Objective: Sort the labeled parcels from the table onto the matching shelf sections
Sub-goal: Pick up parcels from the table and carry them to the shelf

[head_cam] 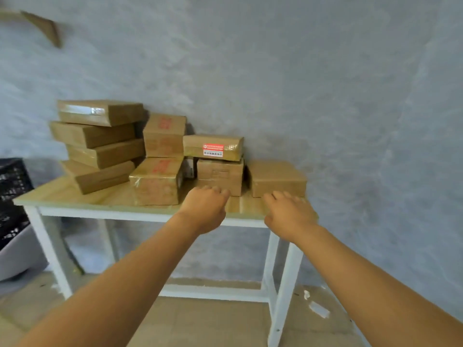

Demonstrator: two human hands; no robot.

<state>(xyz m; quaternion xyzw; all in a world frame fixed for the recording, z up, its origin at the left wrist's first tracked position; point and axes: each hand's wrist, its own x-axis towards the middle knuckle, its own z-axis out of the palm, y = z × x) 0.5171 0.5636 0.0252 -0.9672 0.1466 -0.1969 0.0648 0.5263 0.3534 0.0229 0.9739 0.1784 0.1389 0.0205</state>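
Cardboard parcels, brown and taped, on a pale wooden table with white legs (75, 196): leaning stack of four flat parcels (100, 144) at the left edge; two red-printed cartons (160, 159) at the middle; red-labelled flat parcel (213, 147) atop a plain carton; single plain brown parcel (278, 177) at the right corner. Left hand (205, 209), fingers loosely curled, grasps nothing. Right hand (288, 216), fingers extended, empty, just before the right-corner parcel. Step: pickup not yet made. Next: grasp it, read its label; no shelf visible.
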